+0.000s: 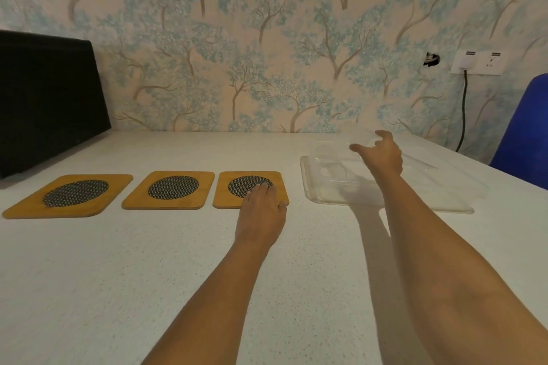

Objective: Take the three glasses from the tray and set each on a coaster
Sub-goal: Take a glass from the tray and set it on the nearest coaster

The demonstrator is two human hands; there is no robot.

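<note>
Three wooden coasters with dark mesh centres lie in a row: left coaster (71,194), middle coaster (169,190), right coaster (234,182). My left hand (261,210) rests flat on the right coaster's near corner and holds nothing. A clear tray (308,184) sits to the right. A transparent glass (333,170) shows faintly on it; the other glasses are too blurred to make out. My right hand (382,157) hovers over the tray's far side, thumb and fingers spread apart. I cannot tell whether it touches any glass.
A black box (47,98) stands at the far left against the wallpapered wall. A blue chair back (525,133) is at the right edge, near a wall socket (477,62) with a hanging cable. The speckled white table (118,275) stretches toward me.
</note>
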